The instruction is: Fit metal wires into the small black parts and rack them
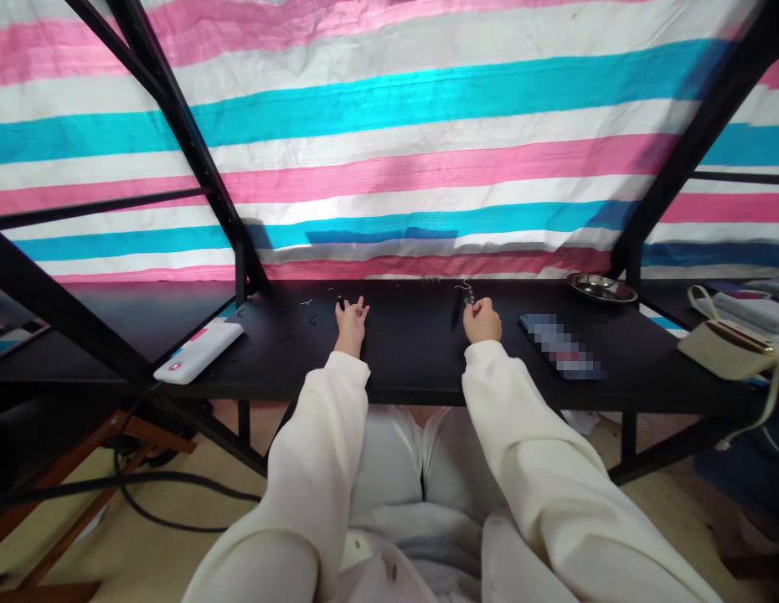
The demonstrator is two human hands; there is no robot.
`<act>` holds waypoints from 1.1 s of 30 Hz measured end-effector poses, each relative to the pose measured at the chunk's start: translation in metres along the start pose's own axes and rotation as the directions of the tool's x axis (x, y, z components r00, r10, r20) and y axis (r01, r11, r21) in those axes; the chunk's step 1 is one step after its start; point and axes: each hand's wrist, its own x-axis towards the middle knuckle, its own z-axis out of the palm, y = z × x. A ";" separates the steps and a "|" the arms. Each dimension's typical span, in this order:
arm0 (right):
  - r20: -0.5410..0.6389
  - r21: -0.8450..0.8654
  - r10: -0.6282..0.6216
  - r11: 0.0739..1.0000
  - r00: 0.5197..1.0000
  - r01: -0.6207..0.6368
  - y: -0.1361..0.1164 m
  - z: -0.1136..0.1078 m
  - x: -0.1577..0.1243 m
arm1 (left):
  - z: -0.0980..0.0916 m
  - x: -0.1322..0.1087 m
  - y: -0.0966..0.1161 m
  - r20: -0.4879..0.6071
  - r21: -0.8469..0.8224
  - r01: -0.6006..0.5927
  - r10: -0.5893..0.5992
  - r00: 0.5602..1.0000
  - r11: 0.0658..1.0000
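Observation:
My right hand (482, 321) is closed, its fingers pinching a short string of greyish beads (470, 295) that sticks out past the fingertips toward the back of the table. A slim dark object (456, 306) lies just left of that hand, too dim to name. My left hand (350, 328) rests palm up on the black table (415, 343), fingers spread apart, with nothing visible held. Beside its fingertips is a tiny dark bit (340, 300), perhaps a bead. Small pale scraps (306, 301) and dark curled pieces (312, 319) lie farther left.
A white power bank-like box (201, 352) sits at the left. On the right are a phone with a blurred screen (562, 346), a shiny metal dish (601, 288) and a cream bag (732, 345). Black metal posts (201, 159) frame both sides; a striped sheet (427, 176) hangs behind.

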 end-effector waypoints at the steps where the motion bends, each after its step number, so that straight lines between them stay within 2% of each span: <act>1: -0.008 0.007 -0.003 1.000 1.000 0.003 0.000 0.000 0.000 | -0.001 0.000 0.000 -0.010 0.007 -0.019 0.019 1.000 1.000; 4: -0.050 0.033 -0.012 0.999 0.999 0.013 0.000 0.001 0.000 | 0.000 -0.003 0.001 -0.020 0.042 -0.056 0.057 0.998 0.998; 7: -0.118 0.071 -0.025 0.997 0.993 0.034 -0.001 0.000 0.000 | 0.003 -0.010 0.004 -0.012 0.100 -0.018 0.020 1.000 0.995; 9: -0.170 0.103 -0.046 0.993 0.984 0.064 -0.001 0.000 -0.001 | 0.005 -0.016 0.007 0.048 0.118 0.025 -0.031 0.998 0.993; 10: -0.188 0.121 -0.069 0.988 0.980 0.092 -0.001 -0.001 -0.001 | 0.007 -0.019 0.008 0.116 0.123 0.041 -0.055 0.992 0.992; 12: -0.199 0.162 -0.147 0.970 0.969 0.180 0.000 -0.001 -0.003 | 0.009 -0.026 0.008 0.295 0.152 0.057 -0.101 0.950 0.987; 15: -0.163 0.224 -0.300 0.917 0.940 0.331 0.000 0.001 -0.007 | 0.011 -0.035 0.005 0.502 0.277 0.071 -0.207 0.839 0.958; 19: -0.020 0.271 -0.482 0.841 0.876 0.469 -0.004 0.007 -0.014 | 0.012 -0.045 0.000 0.623 0.470 0.055 -0.375 0.686 0.881; 22: 0.110 0.289 -0.617 0.770 0.780 0.569 -0.008 0.011 -0.020 | 0.011 -0.048 -0.003 0.653 0.569 0.012 -0.460 0.602 0.822; 27: 0.228 0.254 -0.751 0.660 0.619 0.707 -0.014 0.017 -0.028 | 0.011 -0.050 -0.003 0.661 0.634 -0.016 -0.531 0.530 0.773; 30: 0.252 0.211 -0.773 0.631 0.582 0.747 -0.015 0.020 -0.030 | 0.012 -0.053 -0.001 0.656 0.656 -0.019 -0.557 0.510 0.755; 33: 0.249 0.193 -0.779 0.622 0.575 0.759 -0.016 0.020 -0.031 | 0.012 -0.053 -0.001 0.656 0.656 -0.014 -0.562 0.504 0.754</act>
